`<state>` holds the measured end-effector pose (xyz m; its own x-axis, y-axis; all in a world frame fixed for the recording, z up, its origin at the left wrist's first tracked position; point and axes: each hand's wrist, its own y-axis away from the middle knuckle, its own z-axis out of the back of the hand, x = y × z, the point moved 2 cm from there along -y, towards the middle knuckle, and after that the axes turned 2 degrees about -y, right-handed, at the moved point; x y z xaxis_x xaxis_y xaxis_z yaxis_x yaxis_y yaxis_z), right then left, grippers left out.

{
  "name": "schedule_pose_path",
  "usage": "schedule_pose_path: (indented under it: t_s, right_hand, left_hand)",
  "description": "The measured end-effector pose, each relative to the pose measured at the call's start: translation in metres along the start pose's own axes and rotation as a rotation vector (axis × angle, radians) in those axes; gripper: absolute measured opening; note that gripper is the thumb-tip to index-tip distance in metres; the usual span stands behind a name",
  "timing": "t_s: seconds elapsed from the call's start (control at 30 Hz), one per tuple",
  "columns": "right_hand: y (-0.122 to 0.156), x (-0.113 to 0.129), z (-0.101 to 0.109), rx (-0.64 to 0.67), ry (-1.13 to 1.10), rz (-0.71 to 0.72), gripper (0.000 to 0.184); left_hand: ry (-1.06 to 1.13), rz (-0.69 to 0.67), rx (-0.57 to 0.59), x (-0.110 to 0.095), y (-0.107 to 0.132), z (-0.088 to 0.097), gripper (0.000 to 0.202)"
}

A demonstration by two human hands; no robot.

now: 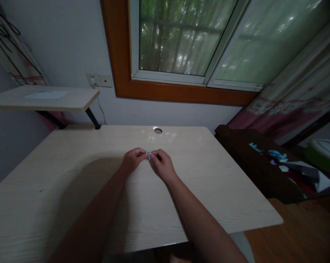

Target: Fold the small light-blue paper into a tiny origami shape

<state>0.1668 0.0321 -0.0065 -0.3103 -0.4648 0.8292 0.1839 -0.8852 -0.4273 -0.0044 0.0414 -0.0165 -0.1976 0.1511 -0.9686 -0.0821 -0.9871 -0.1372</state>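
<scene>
Over the middle of the pale wooden desk [208, 190], my two hands meet fingertip to fingertip. Between them is a small turquoise piece [150, 156], too small for me to tell its kind. My left hand [133, 160] pinches it from the left with thumb and forefinger. From the right, my right hand [162, 164] pinches the same piece, its fingers curled. Fingertips cover most of the piece. Both forearms reach in from the near edge of the desk.
A raised shelf [80, 104] on black legs stands at the back left. Behind the hands is a round cable hole [158, 130]. To the right, a dark wooden cabinet [236, 149] carries several small items and a green container [323, 155]. A window [187, 44] is above.
</scene>
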Motion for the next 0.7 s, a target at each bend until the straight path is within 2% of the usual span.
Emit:
schedule_pose_path:
  t_s: [0.23,0.43,0.7]
  right_hand:
    - [0.001,0.002,-0.001,0.011,-0.006,-0.002,0.017]
    - [0.000,0.003,-0.001,0.024,0.009,-0.007,0.018]
    - [0.001,-0.001,0.000,0.050,-0.013,-0.016,0.020]
  left_hand:
    - [0.051,0.069,0.008,-0.004,0.002,0.000,0.025]
    - [0.059,0.067,0.038,-0.010,0.003,0.001,0.024]
    - [0.094,0.049,0.070,0.006,-0.002,0.002,0.024]
